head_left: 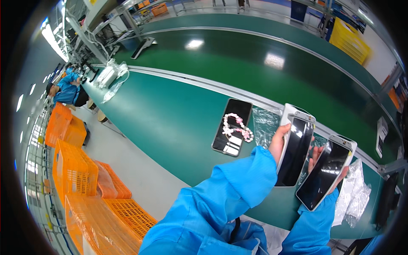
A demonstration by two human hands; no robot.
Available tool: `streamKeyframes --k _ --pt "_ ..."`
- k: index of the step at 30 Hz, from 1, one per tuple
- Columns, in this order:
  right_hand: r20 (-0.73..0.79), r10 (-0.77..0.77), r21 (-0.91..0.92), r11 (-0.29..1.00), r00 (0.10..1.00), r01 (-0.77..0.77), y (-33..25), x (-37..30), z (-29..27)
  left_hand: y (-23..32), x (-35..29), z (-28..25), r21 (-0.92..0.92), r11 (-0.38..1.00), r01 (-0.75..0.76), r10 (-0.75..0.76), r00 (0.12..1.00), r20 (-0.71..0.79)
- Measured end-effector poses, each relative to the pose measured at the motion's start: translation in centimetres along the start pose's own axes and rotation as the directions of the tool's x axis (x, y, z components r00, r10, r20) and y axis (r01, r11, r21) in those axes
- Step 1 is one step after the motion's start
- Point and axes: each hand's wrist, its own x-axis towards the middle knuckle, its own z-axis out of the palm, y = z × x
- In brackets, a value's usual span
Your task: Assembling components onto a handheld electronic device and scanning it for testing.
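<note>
My left hand (278, 142) is closed around a white handheld device with a black glossy screen (296, 148). A second, similar white device with a black screen (326, 172) is gripped in my right hand (341, 175), tilted beside the first. Fingertips show between the two devices. Both screens face up and reflect the ceiling lights. To the left of my hands, a black smartphone (221, 138) lies on the green table (178, 123), with a pink and white bead strap (231, 117) across it. Clear plastic wrap (264, 125) lies between the phone and the left device.
White and clear plastic bags (355, 193) lie right of my right arm. A green conveyor belt (229, 55) runs beyond the metal rail. White bagged items (111, 74) sit at the table's far left end. Orange crates (76, 170) stand on the floor at left, near a person in blue (66, 91).
</note>
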Motion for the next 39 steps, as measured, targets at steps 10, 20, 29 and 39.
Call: streamKeyframes --k 10,20,29,39 --pt "-0.138 -0.038 -0.029 0.999 0.990 0.035 0.0 0.2 0.6 -0.3 0.6 0.4 -0.077 0.995 0.064 -0.064 0.998 -0.005" --pt "-0.086 -0.058 -0.393 0.919 0.995 0.020 -1.6 0.3 2.3 -0.6 -0.8 2.5 -0.120 0.986 0.113 -0.091 0.980 0.177" --pt "0.326 0.541 -0.047 0.828 0.775 -0.558 21.5 13.6 4.2 -1.3 1.8 -0.3 -0.138 0.990 0.018 -0.004 0.995 0.100" --pt "0.364 0.658 -0.015 0.712 0.659 -0.702 23.7 13.6 3.8 -1.4 3.5 -2.0 0.050 0.988 -0.144 0.144 0.989 0.015"
